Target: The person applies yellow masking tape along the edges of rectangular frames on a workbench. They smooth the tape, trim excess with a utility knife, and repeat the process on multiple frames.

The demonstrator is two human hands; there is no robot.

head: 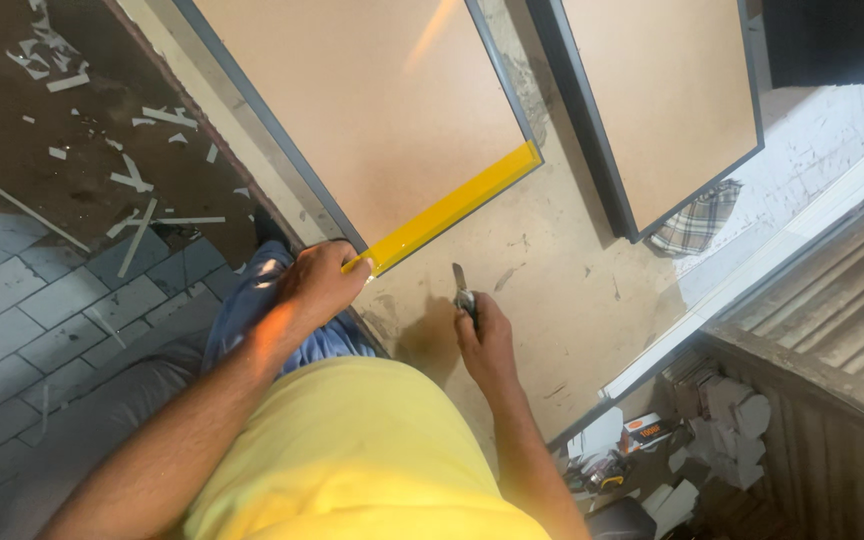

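Two hands work at the near edge of the table (552, 300), a scuffed tan top. The right hand (489, 340) has its fingers closed around a small knife (463, 290), blade up and pointing away toward the board. The left hand (320, 282) pinches the near end of a yellow strip (447, 210) at the corner of a large tan board (372, 110) with a dark frame; that strip runs along the board's near edge, toward the table's right side.

Risk sits in how near the two hands are. As I judge it, a slip of the blade toward the strip's end could reach the left fingers, since they hold right where the strip starts. Too firm a pull could tear the strip or drag the board toward the near edge, past which the floor (22, 320) lies, grey tiles littered with white scraps (137, 180).

Room for the knife hand is fair: bare table lies between it and the board, and more to the right. Farther off, a second framed board (662, 100) lies beside the first with a narrow gap between them, and a checked cloth (697, 225) pokes out beneath its corner, near the table's right edge.
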